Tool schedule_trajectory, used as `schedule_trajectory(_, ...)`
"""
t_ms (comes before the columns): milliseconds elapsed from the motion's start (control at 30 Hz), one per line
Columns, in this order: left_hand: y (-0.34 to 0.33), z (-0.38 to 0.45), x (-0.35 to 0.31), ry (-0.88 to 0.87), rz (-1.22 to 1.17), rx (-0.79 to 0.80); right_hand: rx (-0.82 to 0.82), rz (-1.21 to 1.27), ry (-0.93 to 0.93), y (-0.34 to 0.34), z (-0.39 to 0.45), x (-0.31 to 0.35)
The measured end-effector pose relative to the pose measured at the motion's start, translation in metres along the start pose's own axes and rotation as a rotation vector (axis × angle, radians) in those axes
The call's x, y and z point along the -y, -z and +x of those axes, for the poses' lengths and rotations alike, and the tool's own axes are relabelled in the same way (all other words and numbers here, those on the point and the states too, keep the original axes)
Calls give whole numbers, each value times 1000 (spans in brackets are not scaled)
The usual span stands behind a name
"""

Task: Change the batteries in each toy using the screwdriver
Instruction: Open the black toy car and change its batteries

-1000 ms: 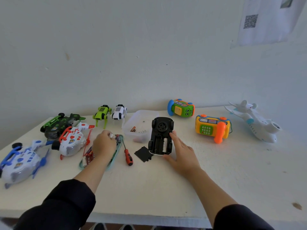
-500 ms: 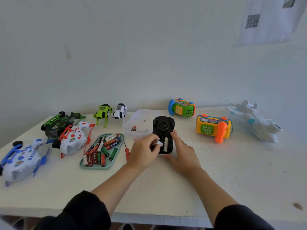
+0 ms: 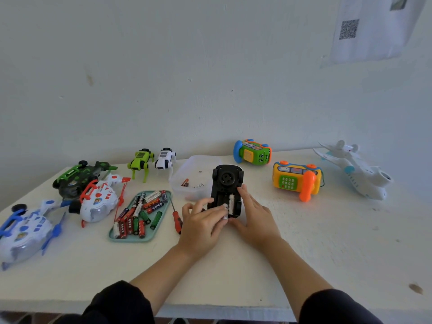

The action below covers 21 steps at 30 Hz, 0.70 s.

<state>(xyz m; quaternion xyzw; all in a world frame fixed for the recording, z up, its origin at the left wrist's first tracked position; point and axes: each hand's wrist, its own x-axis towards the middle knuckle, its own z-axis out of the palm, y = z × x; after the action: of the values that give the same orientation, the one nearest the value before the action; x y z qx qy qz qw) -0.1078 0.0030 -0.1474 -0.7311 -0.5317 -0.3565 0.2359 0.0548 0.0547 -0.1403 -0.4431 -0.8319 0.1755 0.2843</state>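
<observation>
Two hands at an upturned black toy car (image 3: 226, 181) mid-counter, battery bay open, one white battery (image 3: 231, 203) seated inside. Left hand (image 3: 203, 224) pinches a second white battery (image 3: 225, 211) between curled fingers (image 3: 217, 212), at the bay's near end. Right hand (image 3: 253, 217) lies flat against the car's right side, fingers straight and together, touching the car. Red-handled screwdriver (image 3: 177, 218) lies on the counter (image 3: 304, 242) just left of the left hand, between it and a green tray (image 3: 131, 238) of loose batteries. Clear plastic tub (image 3: 187, 183) sits just behind-left of the car. Helicopter toys and two robot dogs far left; green toy, orange phone toy (image 3: 295, 180) and white plane (image 3: 357, 173) to the right.
</observation>
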Motion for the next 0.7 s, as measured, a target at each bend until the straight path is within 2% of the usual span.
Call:
schedule_trajectory(133, -3, 6, 3, 123, -65, 49, -9, 7, 3, 0, -1, 2)
schedule_trajectory(200, -5, 12, 2, 252, -127, 97, -10, 10, -1, 0, -1, 1)
schedule_trajectory(300, -4, 17, -4, 471, -340, 208, -4, 1, -2, 0, -1, 1)
schedule_trajectory(400, 0, 23, -8, 654, -514, 207, -2, -2, 5, 0, -1, 0)
schedule_trajectory(500, 6, 34, -11, 895, -657, 306, 22, 7, 1, 1, -1, 1)
schedule_trajectory(700, 12, 48, -12, 1006, -819, 421, 66, -26, -42, 3, -2, 3)
